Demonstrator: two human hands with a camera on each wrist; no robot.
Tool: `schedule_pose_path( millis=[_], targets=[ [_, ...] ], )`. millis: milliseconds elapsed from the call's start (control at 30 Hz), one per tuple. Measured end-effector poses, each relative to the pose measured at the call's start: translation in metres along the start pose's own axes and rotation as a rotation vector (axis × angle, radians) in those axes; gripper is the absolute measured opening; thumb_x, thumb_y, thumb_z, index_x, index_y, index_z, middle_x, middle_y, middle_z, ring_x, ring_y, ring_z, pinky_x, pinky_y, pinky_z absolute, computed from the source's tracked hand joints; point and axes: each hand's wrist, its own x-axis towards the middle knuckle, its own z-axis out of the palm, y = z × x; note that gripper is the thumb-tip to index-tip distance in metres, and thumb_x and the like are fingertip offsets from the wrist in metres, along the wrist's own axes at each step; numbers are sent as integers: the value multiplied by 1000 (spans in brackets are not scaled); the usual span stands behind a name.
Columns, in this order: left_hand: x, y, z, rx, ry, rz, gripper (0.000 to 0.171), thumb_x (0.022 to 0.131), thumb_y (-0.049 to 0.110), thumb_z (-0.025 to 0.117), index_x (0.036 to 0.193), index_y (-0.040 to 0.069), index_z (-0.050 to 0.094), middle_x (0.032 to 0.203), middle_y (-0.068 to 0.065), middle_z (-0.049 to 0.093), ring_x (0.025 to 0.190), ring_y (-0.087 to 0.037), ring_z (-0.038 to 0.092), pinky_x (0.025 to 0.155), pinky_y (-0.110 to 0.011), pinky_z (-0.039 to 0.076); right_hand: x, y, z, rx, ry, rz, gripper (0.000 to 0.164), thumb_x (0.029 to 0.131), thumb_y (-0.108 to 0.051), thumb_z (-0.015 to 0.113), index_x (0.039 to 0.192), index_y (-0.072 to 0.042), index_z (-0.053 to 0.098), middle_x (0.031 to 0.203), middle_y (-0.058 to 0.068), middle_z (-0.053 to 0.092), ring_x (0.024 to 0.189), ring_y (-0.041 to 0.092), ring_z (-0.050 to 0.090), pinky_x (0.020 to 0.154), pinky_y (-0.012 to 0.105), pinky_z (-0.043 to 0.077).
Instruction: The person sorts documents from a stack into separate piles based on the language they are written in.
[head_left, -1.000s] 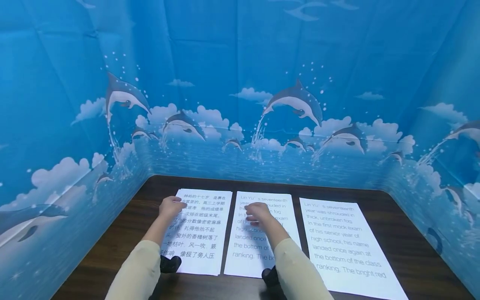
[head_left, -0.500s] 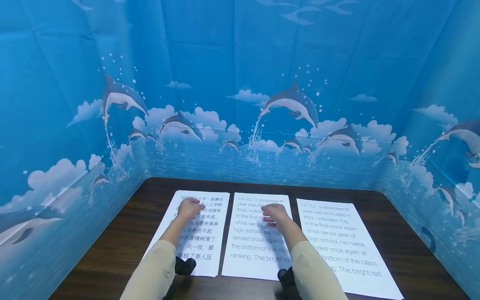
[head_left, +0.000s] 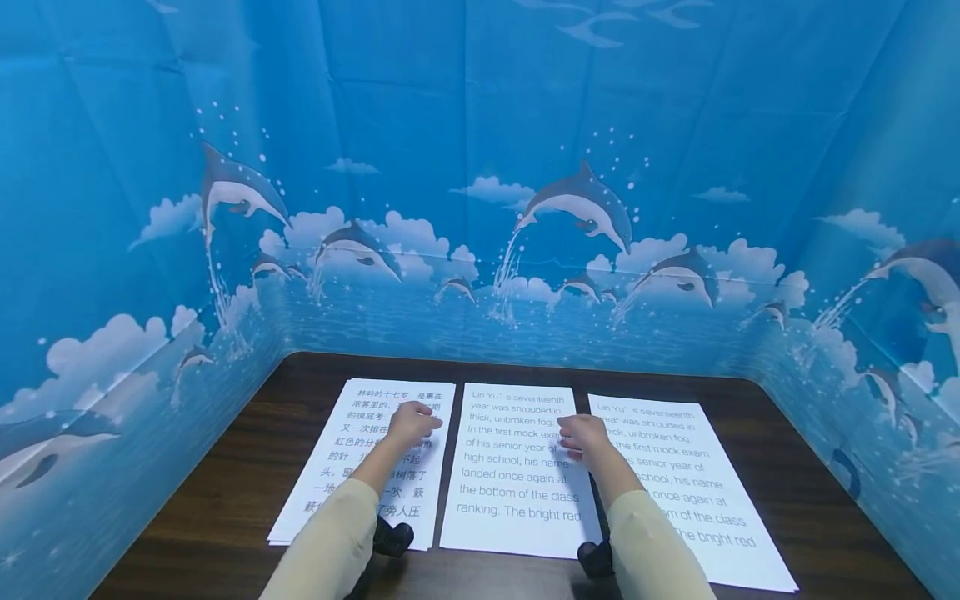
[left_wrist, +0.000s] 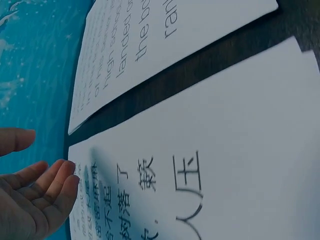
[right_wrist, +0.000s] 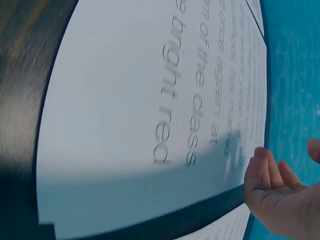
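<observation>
Head camera: placed above the near side of the table (head_left: 240, 475), facing forward and down; widest view, reaching the far backdrop (head_left: 465, 167). Left wrist camera: rolled sideways, close above the left paper stack (head_left: 345, 442), facing the backdrop past the left hand (head_left: 410, 423). Right wrist camera: rolled the opposite way, close above the middle paper stack (head_left: 517, 471), facing the backdrop past the right hand (head_left: 585, 435). All three share the middle paper stack.

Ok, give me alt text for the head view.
A person's empty left hand hovers over the Chinese pages at left; the empty right hand appears over the gap between the middle English pages and the right English pages. The pages lie on a dark table, a blue dolphin-print backdrop behind.
</observation>
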Motion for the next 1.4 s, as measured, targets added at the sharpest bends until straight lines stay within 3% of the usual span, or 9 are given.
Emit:
schedule_pose_path(
  millis=[67,233,367,500,867,1067,1233,1400],
  targets=[
    [0,1,5,1,3,-5,38,74,15,63,105,-3,53,84,-13,58,78,-25,58,63,-33,48,-1,1,-6,16,26,9,43,82,-16,54,116,7,43,97,21,53,86,29,55,59,22,43],
    [-3,2,15,11,-15,3,36,73,15,64,103,-3,54,77,-11,57,72,-24,58,56,-29,48,5,11,-19,44,34,7,48,80,-14,54,117,12,39,99,24,51,80,27,56,62,29,47],
    [-7,2,22,17,-38,17,34,73,14,63,101,-4,54,78,-10,56,71,-23,57,56,-28,47,21,25,-25,41,57,22,42,82,-14,53,116,10,42,98,21,53,78,26,56,54,23,44],
    [-11,2,26,5,-43,14,32,73,13,63,99,-4,54,80,-11,55,72,-22,56,57,-29,47,32,37,-29,19,75,46,40,83,-13,53,116,6,44,99,19,53,82,25,55,57,24,44],
    [-17,2,34,-37,-47,-4,31,72,10,63,98,-3,54,76,-10,55,69,-21,56,57,-28,48,8,26,-34,63,78,112,45,80,-11,53,118,9,40,99,21,52,83,29,55,69,34,46],
    [-16,8,34,-90,-58,-21,31,73,8,62,99,-6,53,80,-12,53,71,-22,56,58,-29,49,3,19,-34,41,104,127,41,80,-10,52,113,11,42,91,20,54,72,25,57,57,28,47],
    [-14,11,33,-103,-55,-49,30,73,8,61,98,-5,53,83,-12,52,70,-21,55,56,-28,49,10,19,-33,-7,147,134,39,80,-10,52,112,10,41,86,18,55,65,21,57,48,22,43],
    [-11,15,31,-91,-46,-45,29,73,8,60,98,-5,54,82,-12,53,67,-20,56,55,-27,49,30,27,-31,-70,183,128,36,82,-12,52,110,8,44,85,17,57,67,22,58,54,28,48]
  ],
)
